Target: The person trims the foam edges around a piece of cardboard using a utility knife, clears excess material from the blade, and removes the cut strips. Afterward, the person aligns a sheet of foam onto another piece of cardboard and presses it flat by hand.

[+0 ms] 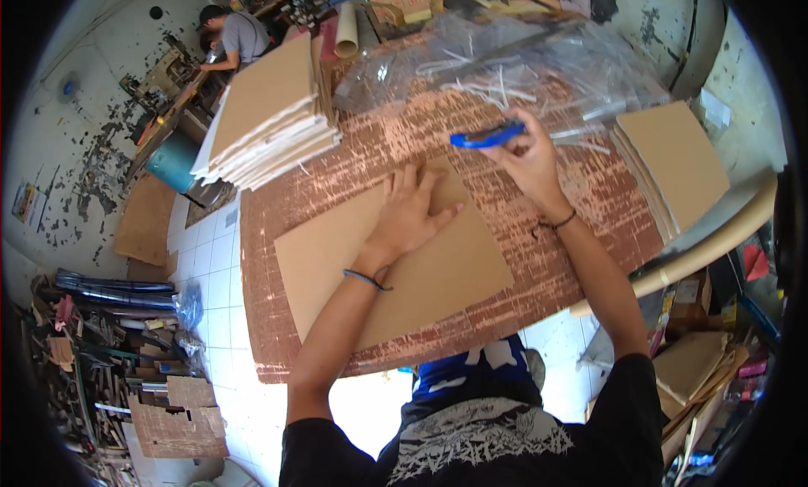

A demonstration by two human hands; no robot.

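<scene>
A brown rectangular cardboard sheet (337, 251) lies at a slant on the worn brown tabletop (387, 142). Flat on its far part rests my left hand (411, 211), fingers spread and pressing on the board. My right hand (528, 160) is raised over the table, beyond the sheet's right edge, with its fingers closed round a blue hand tool (488, 137) that has a dark middle. Its exact kind does not show clearly. The tool points left and is apart from the cardboard.
A tall stack of boards (273, 108) stands at the far left, a smaller cardboard stack (673, 167) at the right. Clear plastic sheets (547, 58) and white strips cover the far side. A long cardboard tube (715, 243) runs along the right edge. Another person (244, 37) works at the back left.
</scene>
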